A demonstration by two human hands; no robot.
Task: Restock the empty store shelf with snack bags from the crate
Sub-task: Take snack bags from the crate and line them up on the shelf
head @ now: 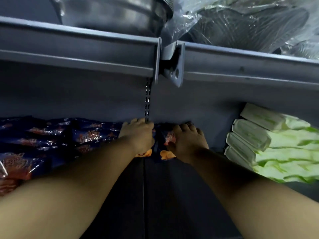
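Note:
Both my arms reach deep into a grey shelf [172, 195]. My left hand [138, 135] and my right hand [187, 144] grip a dark blue snack bag [159, 144] with orange print, standing against the shelf's back wall. The left hand holds its left edge, the right hand its right side with the fingers over its top. A row of matching blue snack bags [51, 135] fills the shelf to the left, up to the held bag. The crate is out of view.
Green and white packs [269, 145] are stacked on the shelf at the right. Overhead, the upper shelf's rail and bracket [170, 66] hang low, with steel pots [112, 12] and plastic-wrapped ware [241, 23] above. A slotted upright [147, 100] runs down the back wall.

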